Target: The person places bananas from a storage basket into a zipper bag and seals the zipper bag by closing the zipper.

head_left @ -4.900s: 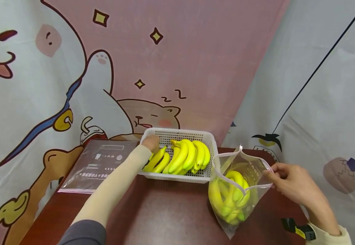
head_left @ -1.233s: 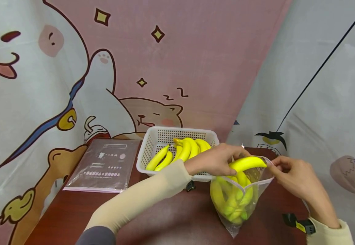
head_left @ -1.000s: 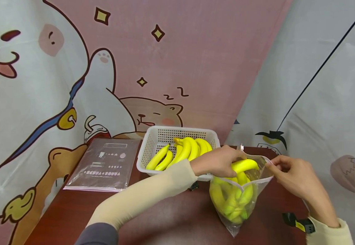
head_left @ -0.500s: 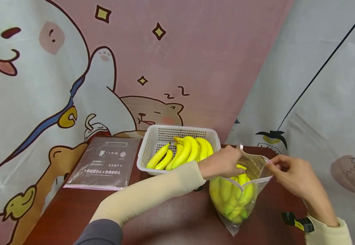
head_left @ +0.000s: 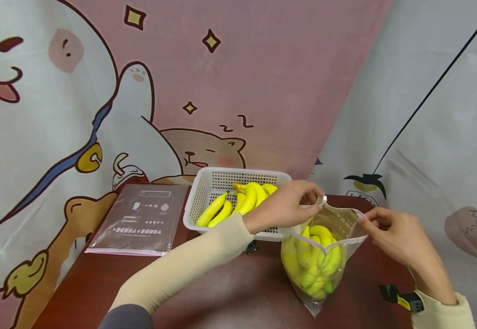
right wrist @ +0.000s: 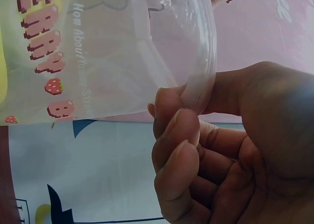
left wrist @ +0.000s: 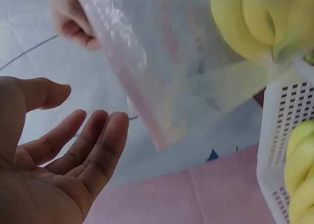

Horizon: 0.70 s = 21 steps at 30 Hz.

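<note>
The clear bag (head_left: pixel 320 256) stands on the surface (head_left: pixel 230 292) just right of the white basket (head_left: pixel 205 201), now loaded with bananas (head_left: pixel 314 258). The right hand (head_left: pixel 394 237) pinches its rim. The left hand (head_left: pixel 283 208) has let go of 1 banana, now inside, and hovers open by the bag mouth.

One basket (head_left: pixel 205 194), two plastic bags (head_left: pixel 337 219) (head_left: pixel 139 219), two hands (head_left: pixel 283 205) (head_left: pixel 394 237).

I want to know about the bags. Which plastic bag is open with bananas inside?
The clear bag that the right hand pinches at its rim: it stands open, holding bananas. The other bag lies flat beside the basket.
</note>
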Available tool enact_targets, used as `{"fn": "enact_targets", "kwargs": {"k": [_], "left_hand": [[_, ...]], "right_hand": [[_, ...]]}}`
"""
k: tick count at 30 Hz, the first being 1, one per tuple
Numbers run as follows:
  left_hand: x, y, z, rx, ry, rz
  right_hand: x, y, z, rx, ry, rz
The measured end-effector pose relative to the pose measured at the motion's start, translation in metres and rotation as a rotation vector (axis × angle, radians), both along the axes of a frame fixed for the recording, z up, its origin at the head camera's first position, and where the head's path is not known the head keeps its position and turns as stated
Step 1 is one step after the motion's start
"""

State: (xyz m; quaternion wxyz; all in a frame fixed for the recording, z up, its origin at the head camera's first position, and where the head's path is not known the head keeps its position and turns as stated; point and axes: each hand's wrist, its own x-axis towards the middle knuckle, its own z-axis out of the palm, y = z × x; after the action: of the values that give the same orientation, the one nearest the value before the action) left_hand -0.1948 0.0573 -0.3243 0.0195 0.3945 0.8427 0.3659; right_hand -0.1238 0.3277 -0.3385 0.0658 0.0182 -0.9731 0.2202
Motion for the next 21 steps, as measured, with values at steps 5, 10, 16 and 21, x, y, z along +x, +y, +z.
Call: {"fn": "enact_targets", "kwargs": {"k": [5, 10, 16, 21], "left_hand": [[-0.010, -0.015, -0.002, 0.024, -0.001, 0.064], [-0.025, -0.030, -0.011, 0.006, -0.007, 0.126], [-0.042, -0.045, -0.026, -0.046, -0.018, 0.180], [-0.060, -0.061, -0.042, -0.107, -0.045, 0.222]], "right_hand": [[0.000, 0.001, -0.001, 0.000, -0.004, -0.002], [0.001, 0.001, -0.002, 0.002, -0.002, -0.003], [0.001, 0.001, -0.001, 0.005, 0.003, 0.002], [0.001, 0.000, -0.001, 0.002, 0.007, 0.000]]}}
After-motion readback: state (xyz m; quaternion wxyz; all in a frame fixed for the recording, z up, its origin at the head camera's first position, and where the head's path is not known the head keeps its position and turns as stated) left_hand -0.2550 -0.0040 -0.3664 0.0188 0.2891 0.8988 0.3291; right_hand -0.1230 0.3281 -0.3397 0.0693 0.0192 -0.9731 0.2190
